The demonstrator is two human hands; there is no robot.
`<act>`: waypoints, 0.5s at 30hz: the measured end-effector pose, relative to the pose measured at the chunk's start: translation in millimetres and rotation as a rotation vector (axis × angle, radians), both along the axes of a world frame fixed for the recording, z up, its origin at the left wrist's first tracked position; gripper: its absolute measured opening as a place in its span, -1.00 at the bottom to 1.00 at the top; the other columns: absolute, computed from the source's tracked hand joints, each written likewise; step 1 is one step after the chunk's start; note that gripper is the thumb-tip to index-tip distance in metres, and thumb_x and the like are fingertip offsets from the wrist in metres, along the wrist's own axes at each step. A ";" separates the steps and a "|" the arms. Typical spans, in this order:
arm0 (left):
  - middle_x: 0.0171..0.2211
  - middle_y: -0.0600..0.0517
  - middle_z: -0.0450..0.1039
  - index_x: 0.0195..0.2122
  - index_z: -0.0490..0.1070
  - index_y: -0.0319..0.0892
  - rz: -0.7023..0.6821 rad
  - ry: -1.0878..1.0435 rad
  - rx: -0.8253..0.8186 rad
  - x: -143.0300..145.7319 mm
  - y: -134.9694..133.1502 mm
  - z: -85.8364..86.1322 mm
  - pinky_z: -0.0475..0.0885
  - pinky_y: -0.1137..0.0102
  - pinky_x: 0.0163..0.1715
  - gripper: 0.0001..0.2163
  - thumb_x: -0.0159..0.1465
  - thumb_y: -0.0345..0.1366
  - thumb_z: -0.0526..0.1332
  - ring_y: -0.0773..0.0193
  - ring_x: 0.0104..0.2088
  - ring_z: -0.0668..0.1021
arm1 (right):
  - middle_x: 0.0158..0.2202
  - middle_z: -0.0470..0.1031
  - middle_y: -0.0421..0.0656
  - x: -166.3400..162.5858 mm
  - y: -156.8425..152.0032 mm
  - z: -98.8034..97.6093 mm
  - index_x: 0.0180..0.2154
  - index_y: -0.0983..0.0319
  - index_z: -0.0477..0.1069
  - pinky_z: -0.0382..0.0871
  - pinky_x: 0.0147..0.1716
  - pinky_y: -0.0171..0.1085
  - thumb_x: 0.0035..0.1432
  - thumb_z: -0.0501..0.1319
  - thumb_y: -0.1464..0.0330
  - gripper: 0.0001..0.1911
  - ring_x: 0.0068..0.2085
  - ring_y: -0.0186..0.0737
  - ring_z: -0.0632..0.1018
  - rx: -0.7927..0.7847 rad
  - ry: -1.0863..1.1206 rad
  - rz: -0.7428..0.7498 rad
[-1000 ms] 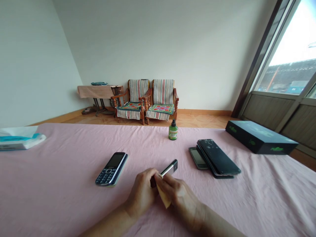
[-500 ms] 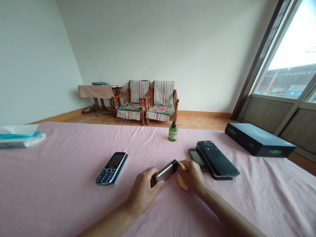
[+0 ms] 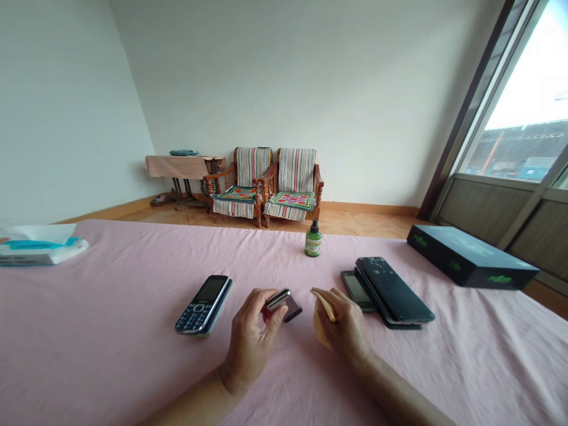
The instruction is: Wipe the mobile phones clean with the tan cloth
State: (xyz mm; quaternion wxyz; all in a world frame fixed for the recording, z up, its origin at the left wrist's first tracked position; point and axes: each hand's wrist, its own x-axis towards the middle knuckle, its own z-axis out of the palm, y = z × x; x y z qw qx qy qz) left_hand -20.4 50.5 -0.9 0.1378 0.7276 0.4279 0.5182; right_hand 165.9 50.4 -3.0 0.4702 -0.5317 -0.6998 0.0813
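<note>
My left hand (image 3: 251, 338) grips a small dark phone (image 3: 284, 302) by its near end and holds it tilted just above the pink tablecloth (image 3: 110, 307). My right hand (image 3: 344, 325) is just to the right of it, pinching a folded yellowish cloth (image 3: 320, 322), a small gap away from the phone. A blue keypad phone (image 3: 203, 305) lies flat to the left of my left hand. To the right lies a stack of dark smartphones (image 3: 390, 290), with a smaller phone (image 3: 355, 289) beside it.
A small green spray bottle (image 3: 313, 239) stands at the far middle of the table. A long black box (image 3: 470, 257) lies far right. A tissue pack (image 3: 38, 248) sits at the left edge. Two wooden chairs (image 3: 266, 186) and a side table stand by the far wall.
My left hand has turned and lifted the small phone so its end points toward the camera. My right hand has drawn away from the phone with the cloth, leaving a gap.
</note>
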 end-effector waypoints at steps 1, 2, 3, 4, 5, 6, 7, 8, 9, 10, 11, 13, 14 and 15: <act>-0.33 0.02 0.43 -0.19 0.37 -0.16 -0.004 -0.004 0.013 0.2 -0.6 1.1 0.38 0.44 -0.34 -0.89 0.27 -0.32 0.16 0.26 -0.34 0.48 | -0.49 0.45 -0.13 -2.4 -2.9 2.6 -0.17 0.30 0.52 0.32 -0.50 -0.38 0.16 0.02 0.40 -0.67 -0.49 -0.28 0.50 0.019 0.007 0.017; -0.33 0.02 0.43 -0.20 0.39 -0.17 -0.018 -0.005 0.017 0.7 -1.1 2.4 0.38 0.44 -0.34 -0.90 0.27 -0.33 0.17 0.26 -0.35 0.48 | -0.49 0.44 -0.13 -4.7 -5.9 5.2 -0.16 0.30 0.51 0.33 -0.49 -0.38 0.18 0.02 0.40 -0.67 -0.49 -0.28 0.50 0.039 0.014 0.029; -0.34 0.02 0.43 -0.21 0.41 -0.17 -0.038 -0.005 0.012 1.4 -1.5 3.8 0.37 0.45 -0.35 -0.90 0.26 -0.33 0.18 0.27 -0.35 0.48 | -0.48 0.44 -0.13 -6.9 -9.1 7.7 -0.14 0.31 0.50 0.34 -0.49 -0.38 0.19 0.01 0.40 -0.67 -0.48 -0.28 0.50 0.060 0.021 0.040; -0.34 0.01 0.42 -0.22 0.43 -0.17 -0.064 -0.002 -0.004 2.2 -1.7 5.1 0.37 0.45 -0.36 -0.91 0.26 -0.33 0.18 0.27 -0.36 0.47 | -0.47 0.43 -0.13 -9.1 -12.4 9.8 -0.11 0.31 0.49 0.36 -0.48 -0.38 0.21 0.01 0.41 -0.67 -0.48 -0.28 0.50 0.082 0.026 0.054; -0.35 0.01 0.42 -0.23 0.45 -0.17 -0.093 0.002 -0.025 3.1 -1.7 6.2 0.37 0.46 -0.37 -0.90 0.27 -0.32 0.19 0.28 -0.37 0.47 | -0.46 0.43 -0.12 -11.1 -15.6 11.4 -0.08 0.31 0.47 0.38 -0.46 -0.38 0.22 0.01 0.41 -0.67 -0.46 -0.28 0.50 0.102 0.029 0.069; -0.36 0.01 0.42 -0.24 0.46 -0.18 -0.119 0.003 -0.049 3.9 -1.5 6.9 0.37 0.46 -0.39 -0.90 0.27 -0.31 0.19 0.28 -0.39 0.47 | -0.44 0.43 -0.11 -12.8 -18.9 12.3 -0.05 0.31 0.45 0.39 -0.44 -0.37 0.24 0.01 0.42 -0.66 -0.44 -0.27 0.50 0.120 0.030 0.088; -0.37 0.01 0.41 -0.25 0.47 -0.18 -0.141 0.004 -0.071 4.6 -0.9 7.1 0.37 0.47 -0.41 -0.89 0.27 -0.29 0.20 0.29 -0.40 0.46 | -0.41 0.43 -0.10 -14.2 -22.0 12.3 -0.01 0.31 0.42 0.41 -0.41 -0.37 0.25 0.00 0.43 -0.66 -0.42 -0.27 0.51 0.135 0.024 0.111; -0.38 0.01 0.40 -0.26 0.48 -0.19 -0.159 0.002 -0.087 5.2 -0.2 6.9 0.36 0.47 -0.43 -0.88 0.26 -0.28 0.21 0.29 -0.42 0.45 | -0.39 0.44 -0.09 -15.0 -25.1 11.6 0.02 0.30 0.39 0.43 -0.38 -0.36 0.26 0.00 0.45 -0.65 -0.39 -0.26 0.52 0.150 0.012 0.131; -0.39 0.01 0.39 -0.26 0.48 -0.20 -0.173 -0.001 -0.098 5.7 0.6 6.2 0.36 0.47 -0.43 -0.87 0.27 -0.26 0.21 0.29 -0.42 0.45 | -0.36 0.44 -0.08 -15.2 -27.9 10.1 0.06 0.29 0.36 0.44 -0.36 -0.35 0.26 -0.01 0.47 -0.63 -0.37 -0.25 0.52 0.164 -0.009 0.143; -0.39 0.01 0.39 -0.26 0.49 -0.20 -0.186 -0.005 -0.104 6.0 1.5 5.3 0.37 0.47 -0.42 -0.86 0.27 -0.25 0.21 0.29 -0.41 0.45 | -0.35 0.44 -0.07 -14.7 -30.5 8.1 0.09 0.27 0.33 0.45 -0.35 -0.35 0.27 -0.02 0.48 -0.61 -0.36 -0.25 0.52 0.182 -0.037 0.144; -0.38 0.00 0.38 -0.25 0.49 -0.20 -0.201 -0.010 -0.104 6.3 2.2 4.1 0.37 0.47 -0.40 -0.85 0.27 -0.25 0.21 0.28 -0.39 0.46 | -0.34 0.43 -0.07 -13.5 -32.9 6.0 0.12 0.26 0.29 0.46 -0.36 -0.34 0.27 -0.02 0.49 -0.59 -0.36 -0.24 0.52 0.203 -0.076 0.137; -0.34 -0.01 0.38 -0.20 0.48 -0.19 -0.243 -0.012 -0.102 6.5 2.9 2.0 0.38 0.46 -0.37 -0.84 0.29 -0.24 0.19 0.27 -0.35 0.46 | -0.35 0.43 -0.06 -10.3 -37.0 2.3 0.17 0.26 0.23 0.48 -0.40 -0.32 0.28 -0.04 0.50 -0.56 -0.38 -0.22 0.52 0.256 -0.177 0.107; -0.33 -0.01 0.38 -0.17 0.48 -0.18 -0.264 -0.008 -0.103 6.5 2.8 1.1 0.38 0.46 -0.37 -0.84 0.30 -0.24 0.18 0.27 -0.35 0.46 | -0.36 0.42 -0.06 -8.8 -38.8 1.4 0.19 0.27 0.20 0.49 -0.42 -0.31 0.28 -0.06 0.50 -0.55 -0.39 -0.21 0.51 0.286 -0.234 0.092; -0.32 -0.01 0.37 -0.15 0.47 -0.17 -0.281 -0.002 -0.104 6.3 2.6 0.5 0.38 0.46 -0.37 -0.83 0.31 -0.24 0.17 0.27 -0.35 0.46 | -0.36 0.42 -0.06 -8.0 -40.2 1.5 0.20 0.29 0.17 0.49 -0.43 -0.30 0.29 -0.09 0.51 -0.54 -0.40 -0.20 0.51 0.318 -0.290 0.079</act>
